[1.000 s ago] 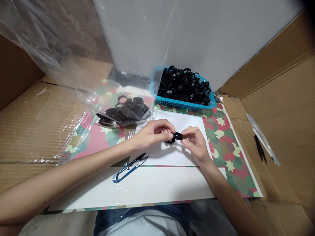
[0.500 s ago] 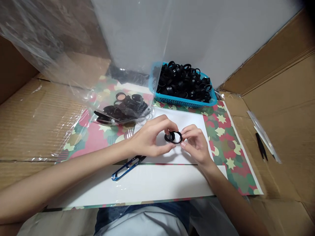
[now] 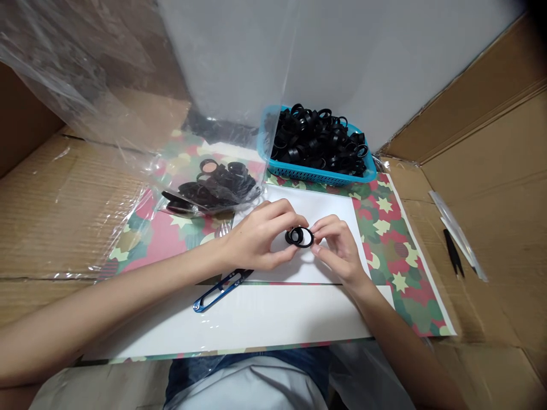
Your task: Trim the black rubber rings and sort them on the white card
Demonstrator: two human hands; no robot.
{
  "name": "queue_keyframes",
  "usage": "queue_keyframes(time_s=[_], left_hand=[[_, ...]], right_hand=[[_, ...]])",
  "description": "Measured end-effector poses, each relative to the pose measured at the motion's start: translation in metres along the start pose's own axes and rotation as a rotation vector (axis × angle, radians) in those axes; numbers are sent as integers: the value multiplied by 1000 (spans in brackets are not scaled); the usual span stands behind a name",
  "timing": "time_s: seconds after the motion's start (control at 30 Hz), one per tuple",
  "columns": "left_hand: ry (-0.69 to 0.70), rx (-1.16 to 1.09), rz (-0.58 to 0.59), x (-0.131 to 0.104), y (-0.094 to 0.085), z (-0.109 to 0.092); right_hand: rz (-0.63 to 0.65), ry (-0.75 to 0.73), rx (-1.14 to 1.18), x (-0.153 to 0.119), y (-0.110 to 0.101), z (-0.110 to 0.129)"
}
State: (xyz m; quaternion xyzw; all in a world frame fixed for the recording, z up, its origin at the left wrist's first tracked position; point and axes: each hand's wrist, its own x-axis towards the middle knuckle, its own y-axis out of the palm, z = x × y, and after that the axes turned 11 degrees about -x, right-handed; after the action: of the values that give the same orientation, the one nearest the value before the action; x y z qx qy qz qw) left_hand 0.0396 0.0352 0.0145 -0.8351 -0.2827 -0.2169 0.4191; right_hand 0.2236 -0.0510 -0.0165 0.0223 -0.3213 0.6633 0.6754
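"what's being held?"
"a black ring piece, over the white sheet. left hand and right hand both pinch its edges."
"and nearby?"
"blue snips, partly hidden, near the left hand."

Crinkled, glossy film makes the plastic bag at upper left; the basket, upper centre, is smooth plastic. The ring at centre looks smooth — the snips, lower left of it, glossy metal. Matt paper, bottom centre; ribbed cardboard, left.
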Motion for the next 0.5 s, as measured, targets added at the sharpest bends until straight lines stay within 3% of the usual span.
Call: queue_keyframes(time_s=[0.23, 0.37, 0.5], left_hand=[[-40, -25, -11, 0, 1, -2], [-93, -34, -21, 2, -1, -4], [-119, 8, 18, 1, -2, -3]], right_hand=[[-19, 44, -1, 0, 2, 0], [-58, 201, -20, 0, -2, 0], [137, 345, -42, 2, -8, 1]])
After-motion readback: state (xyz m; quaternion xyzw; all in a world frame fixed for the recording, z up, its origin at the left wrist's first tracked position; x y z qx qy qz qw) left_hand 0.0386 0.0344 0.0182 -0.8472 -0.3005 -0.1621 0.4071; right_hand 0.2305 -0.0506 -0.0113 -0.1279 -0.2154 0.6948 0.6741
